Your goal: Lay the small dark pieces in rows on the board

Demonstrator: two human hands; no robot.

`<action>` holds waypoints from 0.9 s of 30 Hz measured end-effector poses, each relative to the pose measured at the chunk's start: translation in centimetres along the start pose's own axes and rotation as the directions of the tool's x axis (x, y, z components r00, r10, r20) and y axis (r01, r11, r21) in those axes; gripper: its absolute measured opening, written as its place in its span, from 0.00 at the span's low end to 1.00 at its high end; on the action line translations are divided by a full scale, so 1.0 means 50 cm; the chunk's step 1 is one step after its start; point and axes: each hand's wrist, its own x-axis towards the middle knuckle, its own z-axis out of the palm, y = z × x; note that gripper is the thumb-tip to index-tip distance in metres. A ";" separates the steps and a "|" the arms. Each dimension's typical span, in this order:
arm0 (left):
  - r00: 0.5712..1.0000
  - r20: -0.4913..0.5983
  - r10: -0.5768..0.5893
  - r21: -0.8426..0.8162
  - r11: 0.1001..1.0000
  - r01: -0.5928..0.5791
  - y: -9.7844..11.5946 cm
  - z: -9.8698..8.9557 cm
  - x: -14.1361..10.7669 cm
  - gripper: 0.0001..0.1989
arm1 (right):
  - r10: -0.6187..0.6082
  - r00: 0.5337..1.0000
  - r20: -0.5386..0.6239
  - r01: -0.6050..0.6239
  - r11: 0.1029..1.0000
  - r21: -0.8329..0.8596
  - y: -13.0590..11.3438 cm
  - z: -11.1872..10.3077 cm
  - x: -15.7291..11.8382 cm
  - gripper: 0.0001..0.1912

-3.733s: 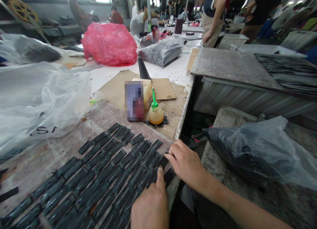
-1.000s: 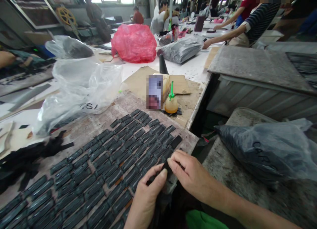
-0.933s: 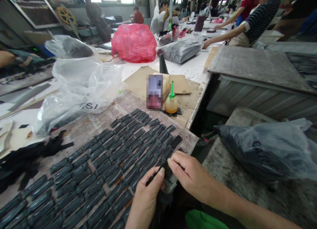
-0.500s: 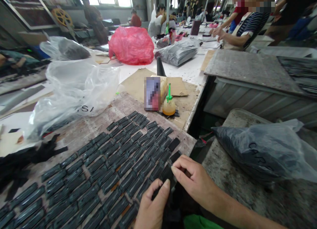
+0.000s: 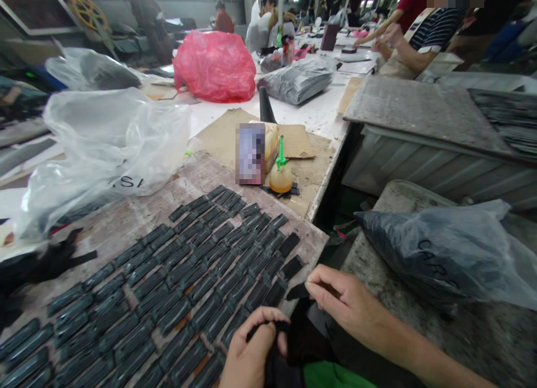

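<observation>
- The right hand is pinching a black strip between thumb and forefinger, the grip narrow and closed on one end.
- The strip is pointing from those fingertips toward the left, its free end sitting at the board's right edge; whether it is touching the board, I cannot tell.
- The left hand is curling around a black wad, thumb folded over it, lower and nearer the body than the strip and well apart from the right hand.
- Two matte pieces are lying just beyond the strip, near the right corner of the board.
- Glossy black pieces are covering the board in slanting rows, running out to its near side.
- Past the far edge, a bottle with a green spout is standing on cardboard, beside a blurred slab.
- A clear bag is slumping along the board's left edge.
- To the right, a lettered bag is resting on a stained bench.
- Farther off, a pink bag and a grey bag are lying on the white table.
</observation>
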 end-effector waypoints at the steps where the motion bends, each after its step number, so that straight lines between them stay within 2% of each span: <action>1: 1.000 0.003 0.001 -0.033 0.999 -0.001 -0.002 0.000 0.002 0.11 | -0.001 1.000 -0.001 0.001 1.000 0.000 -0.001 0.001 0.001 0.11; 4: 1.000 0.004 0.010 -0.096 0.995 -0.010 -0.007 0.005 0.007 0.19 | -0.002 1.000 -0.003 0.002 1.000 0.008 -0.003 0.003 0.005 0.11; 8: 0.991 -0.108 0.077 0.154 0.986 -0.060 -0.002 0.012 0.004 0.28 | 0.005 1.000 -0.005 -0.005 1.000 0.016 0.000 0.005 0.010 0.11; 10: 0.987 -0.116 0.109 0.233 0.969 -0.079 0.002 0.012 0.002 0.28 | 0.016 1.000 -0.002 -0.016 1.000 0.019 0.003 0.004 0.013 0.11; 13: 0.981 -0.130 0.147 0.262 0.959 -0.110 0.002 0.012 0.002 0.24 | 0.028 1.000 -0.004 -0.028 0.999 0.018 0.004 0.002 0.017 0.11; 16: 0.944 -0.251 0.216 0.296 0.945 -0.138 -0.004 0.018 0.009 0.21 | 0.023 1.000 -0.004 -0.022 1.000 0.014 0.001 -0.002 0.018 0.11; 18: 0.927 -0.293 0.235 0.349 0.929 -0.125 -0.006 0.022 0.017 0.21 | 0.014 1.000 0.008 -0.014 1.000 0.014 -0.002 -0.004 0.017 0.11; 23: 0.959 -0.143 0.247 0.602 0.791 -0.114 0.007 0.027 0.039 0.14 | -0.009 1.000 0.022 0.010 1.000 -0.020 0.003 -0.005 0.019 0.10; 27: 0.954 -0.124 0.274 0.799 0.598 -0.068 0.030 0.040 0.062 0.10 | -0.056 0.993 -0.101 0.035 0.978 -0.203 0.016 0.004 0.028 0.09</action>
